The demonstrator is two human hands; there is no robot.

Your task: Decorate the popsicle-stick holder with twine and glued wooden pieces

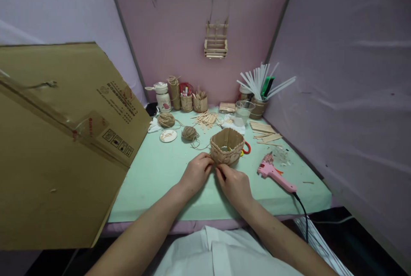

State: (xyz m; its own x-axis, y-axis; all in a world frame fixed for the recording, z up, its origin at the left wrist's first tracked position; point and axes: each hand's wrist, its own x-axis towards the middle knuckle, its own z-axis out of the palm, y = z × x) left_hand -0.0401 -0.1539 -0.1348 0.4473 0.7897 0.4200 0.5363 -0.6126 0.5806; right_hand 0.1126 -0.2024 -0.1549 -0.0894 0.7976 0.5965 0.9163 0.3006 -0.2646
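A small angular basket (227,156) wrapped in tan twine, with a bare brown inner wall, stands on the green tabletop before me. Both hands meet at its near lower edge. My left hand (197,173) is closed in a pinch by its front left corner. Just right of it, my right hand (235,185) has thumb and fingers pinched together low at the front. What lies between the fingertips is too small to make out. Behind the basket, scissors (247,148) with red and yellow handles are partly hidden. A ball of twine (189,133) with loose strands lies left of the basket.
A pink glue gun (276,175) lies at right, its cord over the edge. Wooden sticks (205,119), a second twine ball (166,120), a white disc (168,135) and a pot of glue sticks (258,108) are farther back. A large cardboard sheet (64,173) leans at left.
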